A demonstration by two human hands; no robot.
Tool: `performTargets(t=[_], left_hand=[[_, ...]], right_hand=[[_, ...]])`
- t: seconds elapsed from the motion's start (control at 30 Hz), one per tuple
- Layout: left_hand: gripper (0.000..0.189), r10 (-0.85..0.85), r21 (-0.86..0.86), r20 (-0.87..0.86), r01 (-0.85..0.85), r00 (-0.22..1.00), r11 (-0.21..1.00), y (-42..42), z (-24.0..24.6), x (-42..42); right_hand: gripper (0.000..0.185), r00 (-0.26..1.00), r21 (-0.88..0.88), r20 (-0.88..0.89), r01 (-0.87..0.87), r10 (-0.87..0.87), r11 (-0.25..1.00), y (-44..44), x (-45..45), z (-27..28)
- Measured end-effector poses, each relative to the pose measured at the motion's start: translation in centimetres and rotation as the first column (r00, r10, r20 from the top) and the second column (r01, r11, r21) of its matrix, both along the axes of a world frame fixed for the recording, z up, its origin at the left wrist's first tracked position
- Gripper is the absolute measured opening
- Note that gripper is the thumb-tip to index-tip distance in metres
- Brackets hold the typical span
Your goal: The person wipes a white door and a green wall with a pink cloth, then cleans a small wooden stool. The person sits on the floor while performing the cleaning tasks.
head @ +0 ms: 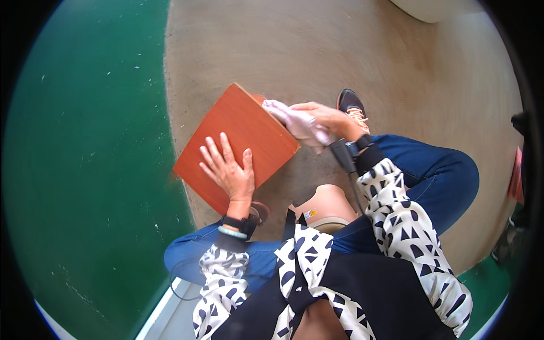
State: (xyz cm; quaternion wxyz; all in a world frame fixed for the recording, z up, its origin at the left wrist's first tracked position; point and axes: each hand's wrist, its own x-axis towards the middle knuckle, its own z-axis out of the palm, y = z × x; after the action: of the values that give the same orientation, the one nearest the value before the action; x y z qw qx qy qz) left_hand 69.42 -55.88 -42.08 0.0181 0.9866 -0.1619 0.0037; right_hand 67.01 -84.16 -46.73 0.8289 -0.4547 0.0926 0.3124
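Note:
A reddish-brown wooden board (246,123), with straight edges and worn pale corners, is set at a slant before me. My left hand (231,174) lies flat on its face, fingers spread. A bunched pale pink cloth (297,123) is in my right hand (327,117), pressed along the board's right edge. Another reddish piece (258,98) peeks out behind that edge, mostly covered by the board and the cloth. What supports the board from below is hidden. My right hand is slightly blurred.
Between my knees is a pink plastic stool (329,202) with a small sticker. A dark shoe (352,104) with orange laces rests on the brown floor (272,51); green floor (93,148) lies left. A black device (343,155) with a cable hangs at my right wrist.

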Motion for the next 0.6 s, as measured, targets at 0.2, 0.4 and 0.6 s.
performTargets(t=[0.2,0.4,0.6], left_hand=[[0.053,0.037,-0.35,0.059,-0.014,0.998,0.937,0.7,-0.5,0.5],[0.043,0.109,-0.614,0.092,-0.029,0.99,0.789,1.4,-0.5,1.9],[0.052,-0.001,-0.57,0.099,0.057,0.995,0.82,3.9,-2.2,3.6]], right_hand=[[0.029,0.883,-0.664,0.409,0.461,-0.23,0.588,5.8,1.7,6.9],[0.034,0.652,-0.635,0.708,0.756,0.269,-0.161,16.0,-1.0,5.8],[0.046,0.609,-0.611,0.769,0.79,0.193,-0.058,18.0,-6.8,3.8]])
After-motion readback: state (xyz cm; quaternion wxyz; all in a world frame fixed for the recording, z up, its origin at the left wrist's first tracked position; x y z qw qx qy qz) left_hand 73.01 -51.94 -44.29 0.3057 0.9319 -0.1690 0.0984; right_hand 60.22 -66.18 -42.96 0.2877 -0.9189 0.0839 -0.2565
